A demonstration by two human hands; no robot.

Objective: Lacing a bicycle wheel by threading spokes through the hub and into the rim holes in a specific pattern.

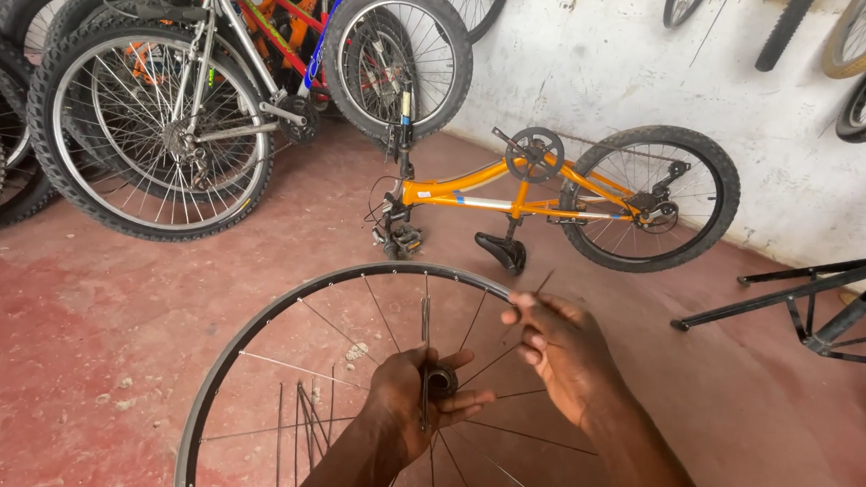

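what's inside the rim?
Inside the rim: the hub in the left hand, thin spokes, some hanging loose. The right hand pinches one spoke. The palm covers the hub's near side.

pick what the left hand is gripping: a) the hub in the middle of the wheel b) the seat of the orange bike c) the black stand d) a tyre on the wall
a: the left hand wraps the hub at the centre of the bare wheel rim, where the spokes meet, while the right hand pinches a thin spoke.
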